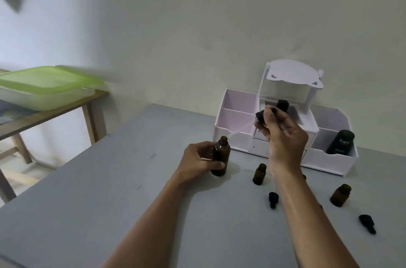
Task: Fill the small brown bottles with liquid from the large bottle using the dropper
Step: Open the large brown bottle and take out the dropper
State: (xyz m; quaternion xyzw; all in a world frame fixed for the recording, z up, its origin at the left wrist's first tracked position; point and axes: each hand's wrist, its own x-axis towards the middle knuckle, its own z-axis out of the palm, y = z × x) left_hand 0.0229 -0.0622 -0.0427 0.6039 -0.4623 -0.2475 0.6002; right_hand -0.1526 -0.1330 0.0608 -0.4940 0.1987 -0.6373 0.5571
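My left hand (201, 161) grips the large brown bottle (220, 155), which stands upright and uncapped on the grey table (87, 212). My right hand (283, 133) holds the dropper (260, 116) by its black bulb, raised up and to the right of that bottle. Its clear glass tube slants down-left, and its tip is close above the bottle's mouth. One small brown bottle (259, 174) stands open just left of my right wrist. Another small brown bottle (340, 194) stands further right. Two black dropper caps (273, 199) (367, 223) lie on the table.
A white and pink desk organiser (237, 122) stands at the back against the wall, with a black Kahf bottle (340, 142) in its right compartment. A wooden side table at left carries a green-lidded plastic container (46, 85).
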